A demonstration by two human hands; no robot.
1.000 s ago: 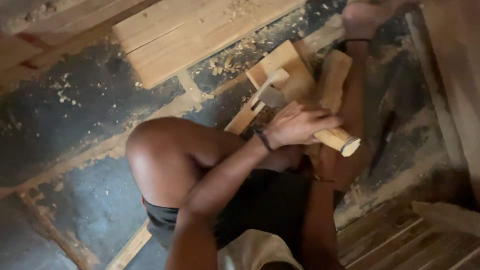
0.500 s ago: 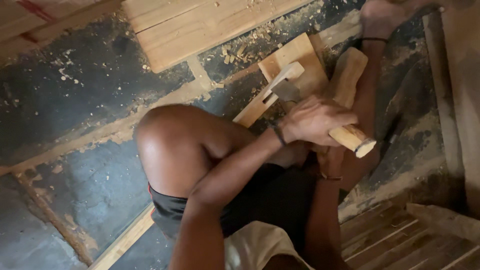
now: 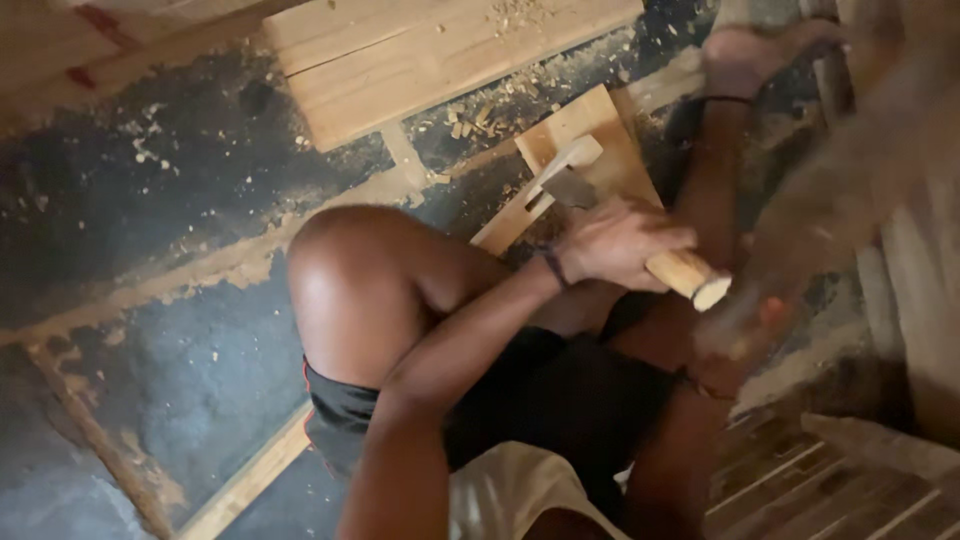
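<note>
Fingers (image 3: 640, 262) of my left hand (image 3: 615, 245) wrap tight round a wooden handle (image 3: 685, 278), its blade (image 3: 572, 188) resting on a small board (image 3: 600, 135) just past my knee (image 3: 350, 270). My right hand (image 3: 760, 325) is a blur; I cannot tell its grip. Shavings (image 3: 470, 120) litter the floor (image 3: 130, 200).

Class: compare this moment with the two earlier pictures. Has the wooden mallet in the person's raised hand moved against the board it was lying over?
Yes. The mallet is now a blurred streak swung up and right, off the small board it lay across earlier. The left hand grips the chisel handle.
</note>
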